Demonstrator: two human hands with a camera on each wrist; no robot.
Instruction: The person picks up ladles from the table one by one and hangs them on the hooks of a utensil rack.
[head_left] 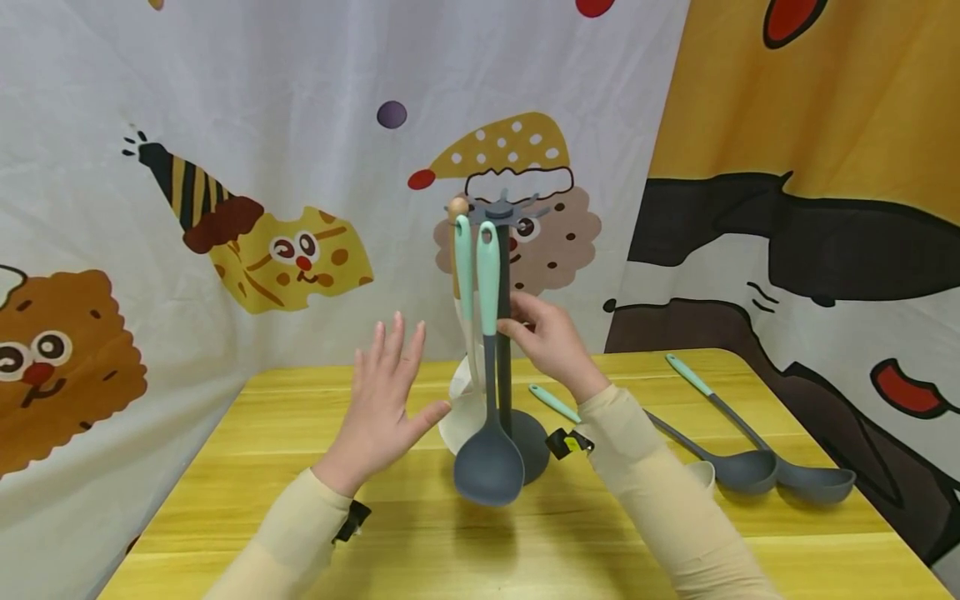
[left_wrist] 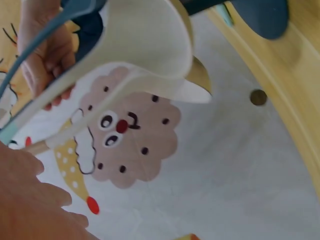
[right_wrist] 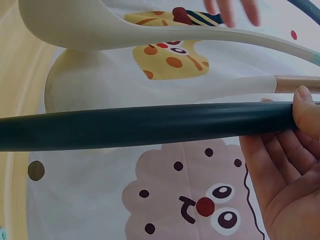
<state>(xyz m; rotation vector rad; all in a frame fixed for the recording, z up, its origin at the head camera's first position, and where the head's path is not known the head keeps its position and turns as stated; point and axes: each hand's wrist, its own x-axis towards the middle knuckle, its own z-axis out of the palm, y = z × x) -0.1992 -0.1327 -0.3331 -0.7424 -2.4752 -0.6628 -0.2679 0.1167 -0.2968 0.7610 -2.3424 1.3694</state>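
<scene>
A dark grey utensil stand (head_left: 505, 367) has hooks on top and a round base. My right hand (head_left: 551, 337) grips its pole, thumb on one side and fingers on the other, as the right wrist view confirms. From the hooks hang a grey ladle (head_left: 489, 467) with a mint handle and a cream ladle (head_left: 460, 423) with a mint handle. Beside them hangs a white utensil with a wooden handle (right_wrist: 295, 85), its bowl partly hidden. Left of the stand, my left hand (head_left: 382, 404) is raised with fingers spread, holding nothing.
On the table (head_left: 300, 500) at right lie two grey utensils, a ladle (head_left: 742, 473) and a broader one (head_left: 817, 485). A mint handle (head_left: 555, 402) and a pale bowl edge (head_left: 702, 475) show around my right forearm. Behind the table hangs a printed curtain (head_left: 315, 108).
</scene>
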